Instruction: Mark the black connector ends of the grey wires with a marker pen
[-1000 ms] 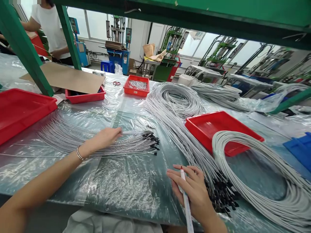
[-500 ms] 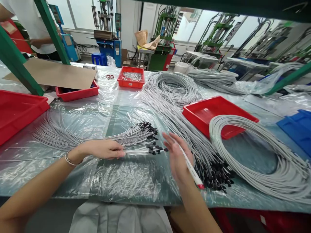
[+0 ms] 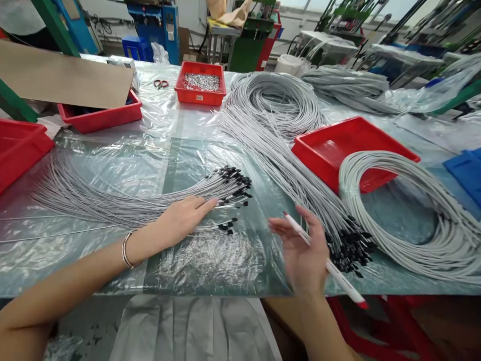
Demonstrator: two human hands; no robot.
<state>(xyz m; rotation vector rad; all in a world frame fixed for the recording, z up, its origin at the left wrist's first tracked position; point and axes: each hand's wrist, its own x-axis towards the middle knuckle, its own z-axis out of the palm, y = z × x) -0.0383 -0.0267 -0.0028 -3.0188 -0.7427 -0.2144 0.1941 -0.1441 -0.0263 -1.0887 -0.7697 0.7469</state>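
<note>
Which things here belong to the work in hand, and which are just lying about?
Belongs, it seems:
black-ended cables under the left hand
red-and-white pen in the right hand
probably the second black-ended bundle near that hand

Apparently just lying about:
red-handled tool
red tray of small metal pieces
cardboard sheet
coil of cables at right
blue stool

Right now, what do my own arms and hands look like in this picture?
Both forearms show no sleeves. The left hand and right hand are ungloved, with no rings that I can make out on the fingers. A thin, shiny metallic bangle circles the left wrist; the right wrist shows nothing worn.
</note>
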